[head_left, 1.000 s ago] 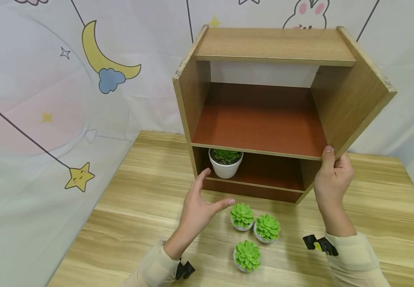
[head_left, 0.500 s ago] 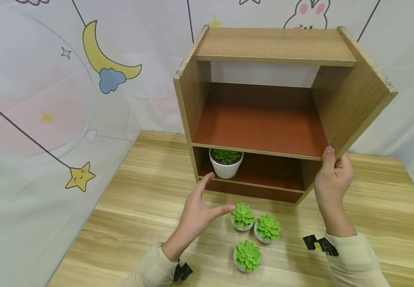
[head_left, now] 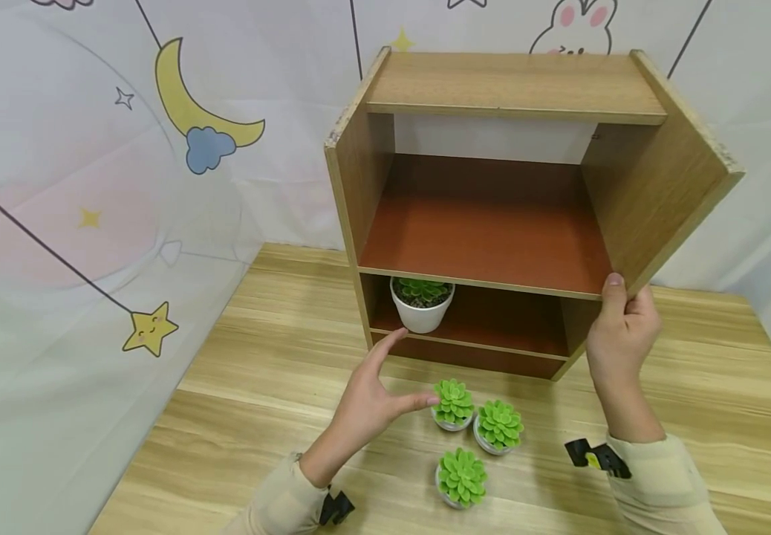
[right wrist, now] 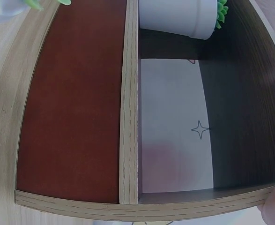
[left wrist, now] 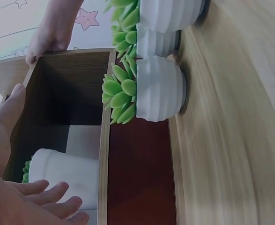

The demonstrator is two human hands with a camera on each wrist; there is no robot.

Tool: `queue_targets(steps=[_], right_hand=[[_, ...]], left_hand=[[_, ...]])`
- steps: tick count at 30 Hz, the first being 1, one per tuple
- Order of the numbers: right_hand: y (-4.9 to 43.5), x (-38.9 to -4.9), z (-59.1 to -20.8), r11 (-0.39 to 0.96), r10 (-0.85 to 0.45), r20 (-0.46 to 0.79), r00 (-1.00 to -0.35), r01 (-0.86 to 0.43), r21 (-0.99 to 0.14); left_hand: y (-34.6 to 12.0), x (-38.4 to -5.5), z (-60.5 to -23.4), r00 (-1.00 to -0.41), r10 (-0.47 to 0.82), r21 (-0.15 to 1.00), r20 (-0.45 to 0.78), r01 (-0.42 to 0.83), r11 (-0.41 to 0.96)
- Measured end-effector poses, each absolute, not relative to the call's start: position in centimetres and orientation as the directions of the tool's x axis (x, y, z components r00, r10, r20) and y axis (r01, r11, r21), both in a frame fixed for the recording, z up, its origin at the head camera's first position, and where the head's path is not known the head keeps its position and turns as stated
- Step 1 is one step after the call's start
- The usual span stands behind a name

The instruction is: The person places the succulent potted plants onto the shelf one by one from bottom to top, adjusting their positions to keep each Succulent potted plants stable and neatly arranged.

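Note:
A small wooden shelf (head_left: 486, 223) stands against the back sheet. My right hand (head_left: 622, 338) grips the front edge of its right side panel, thumb in front. On the low shelf board, at the left, sits a white pot (head_left: 423, 312) with a green succulent, partly hidden by the board above. My left hand (head_left: 367, 405) is spread in front of the shelf, holding nothing. Its fingertips overlap the pot in the left wrist view, and its thumb tip overlaps the leaves of a small potted succulent (head_left: 453, 401) in the head view.
Two more small potted succulents, one to the right (head_left: 498, 425) and one nearer (head_left: 461, 478), stand on the wood-grain table (head_left: 238, 416). A printed cloth (head_left: 292, 134) hangs behind the shelf. A reddish kickboard (head_left: 479, 355) closes the shelf's base.
My left hand has moved slightly down and right, its fingertips now just below the white pot's base in the head view. My right hand keeps its grip on the shelf.

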State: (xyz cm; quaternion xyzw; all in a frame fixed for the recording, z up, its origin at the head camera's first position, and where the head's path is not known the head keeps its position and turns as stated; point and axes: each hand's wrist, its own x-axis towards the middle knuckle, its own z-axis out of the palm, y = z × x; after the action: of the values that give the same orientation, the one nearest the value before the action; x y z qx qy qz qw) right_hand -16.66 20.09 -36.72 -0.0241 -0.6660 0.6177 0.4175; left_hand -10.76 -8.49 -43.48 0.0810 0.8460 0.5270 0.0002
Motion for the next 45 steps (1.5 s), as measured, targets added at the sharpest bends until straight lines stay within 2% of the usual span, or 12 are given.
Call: queue_targets(steps=[19, 26, 35, 45], right_hand=[[19.7, -16.4, -36.3, 0.228, 0.578, 0.492, -0.651, -0.450, -0.864], [19.6, -16.4, -36.2, 0.233, 0.569, 0.518, -0.639, -0.479, -0.846], [21.1, -17.9, -38.3, 0.259, 0.566, 0.540, -0.623, -0.487, -0.834], [21.2, -17.9, -38.4, 0.239, 0.567, 0.528, -0.633, -0.487, -0.840]], left_hand=[[-8.9, -11.3, -44.8, -0.949, 0.304, 0.871, 0.085, 0.220, 0.440], [-9.1, -11.8, -45.5, -0.930, 0.359, 0.860, 0.072, 0.241, 0.450], [-9.3, -12.2, -46.3, -0.917, 0.395, 0.848, 0.063, 0.258, 0.463], [-9.2, -12.5, -47.1, -0.897, 0.440, 0.839, 0.041, 0.271, 0.473]])
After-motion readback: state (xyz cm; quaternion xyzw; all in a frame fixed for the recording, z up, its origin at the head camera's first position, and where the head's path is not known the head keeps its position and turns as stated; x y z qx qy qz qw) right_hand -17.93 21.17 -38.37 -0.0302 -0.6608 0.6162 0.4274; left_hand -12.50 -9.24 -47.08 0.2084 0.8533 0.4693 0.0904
